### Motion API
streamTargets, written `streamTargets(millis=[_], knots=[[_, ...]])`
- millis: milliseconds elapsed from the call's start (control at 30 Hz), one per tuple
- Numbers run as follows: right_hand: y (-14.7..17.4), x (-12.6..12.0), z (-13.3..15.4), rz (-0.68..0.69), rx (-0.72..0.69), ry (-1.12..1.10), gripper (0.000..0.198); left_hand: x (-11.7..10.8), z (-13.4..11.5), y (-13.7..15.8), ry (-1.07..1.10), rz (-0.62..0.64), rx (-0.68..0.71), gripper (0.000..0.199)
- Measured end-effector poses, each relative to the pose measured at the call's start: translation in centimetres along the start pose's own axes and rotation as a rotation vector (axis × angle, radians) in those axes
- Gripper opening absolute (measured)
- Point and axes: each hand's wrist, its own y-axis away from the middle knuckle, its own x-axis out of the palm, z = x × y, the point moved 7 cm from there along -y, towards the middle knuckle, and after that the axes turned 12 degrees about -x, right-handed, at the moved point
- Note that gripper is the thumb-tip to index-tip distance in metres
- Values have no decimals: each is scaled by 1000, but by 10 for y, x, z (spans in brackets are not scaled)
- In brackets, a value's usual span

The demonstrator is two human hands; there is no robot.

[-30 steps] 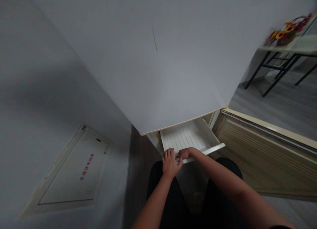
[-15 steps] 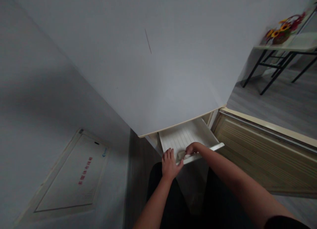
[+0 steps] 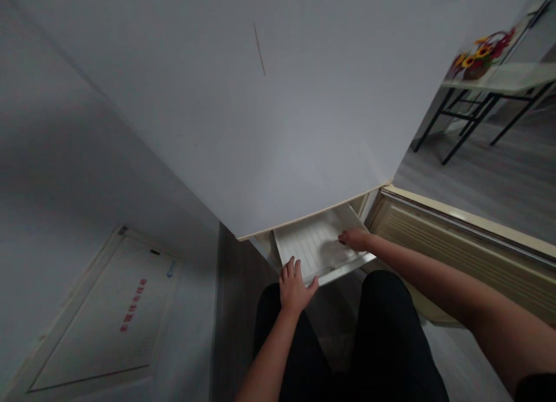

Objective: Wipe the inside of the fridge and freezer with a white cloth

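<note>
Head view: two hands, one drawer [image 3: 304, 248], pulled partway out beneath the lower edge of a white cabinet [image 3: 295, 147]. Left hand [image 3: 296, 286]: grip open, fingers spread, thumb well apart, laid over the drawer's front-left corner. Right hand [image 3: 355, 240]: over the drawer floor, towards the right edge, fingers curled down, forearm crossing near the front-right corner; cannot tell whether this grip is closed on anything. Drawer floor pale, lined with ribs. One door [image 3: 417, 228] standing open right of the drawer. One lettered panel [image 3: 108, 309] on the left wall.
</note>
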Motion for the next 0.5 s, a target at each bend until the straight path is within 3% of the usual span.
streamTargets(millis=[67,133,333,500], knots=[[2,-9,-3,-114,-1,64,41,0,0,0,-7,12,3,65],[3,-8,-11,-177,31,99,41,1,0,0,-13,21,5,65],[-10,7,-39,-229,106,76,46,0,-1,-1,-36,18,42,62],[-41,-4,-54,-288,106,-51,56,1,-2,-1,-66,10,76,58]])
